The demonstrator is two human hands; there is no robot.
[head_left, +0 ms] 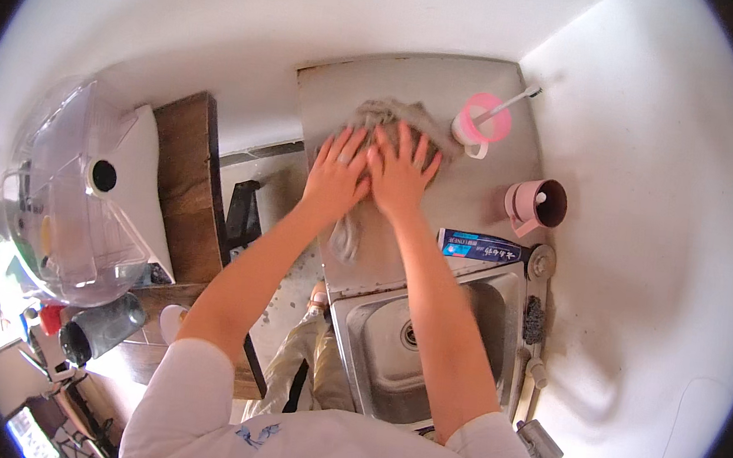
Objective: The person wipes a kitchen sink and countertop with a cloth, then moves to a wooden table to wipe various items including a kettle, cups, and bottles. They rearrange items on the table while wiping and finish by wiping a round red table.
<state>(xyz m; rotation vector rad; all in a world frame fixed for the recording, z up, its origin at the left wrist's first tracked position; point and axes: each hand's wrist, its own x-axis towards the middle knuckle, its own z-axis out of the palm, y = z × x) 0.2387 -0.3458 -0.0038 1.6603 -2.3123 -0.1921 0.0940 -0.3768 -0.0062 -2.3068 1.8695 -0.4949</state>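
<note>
A crumpled grey-brown cloth [392,109] lies on the steel counter [465,198], beyond the sink. Both hands rest flat on it, side by side, with the thumbs close together. My left hand [336,174] presses the cloth's left part, its fingers stretched out and a ring on one of them. My right hand [400,175] lies on the middle and right part, fingers spread. A loose end of the cloth hangs toward me below the left hand. To the right of the cloth stands a white mug with a pink rim [491,122], a toothbrush [508,105] leaning in it.
A pink cup [524,199] and a blue toothpaste tube [483,246] are at the counter's right. Nearer me is a steel sink [375,330] with a tap [541,263] and dark scrubber [534,320] at its right edge. A wooden shelf [183,187] holds a clear plastic container [72,203] on the left.
</note>
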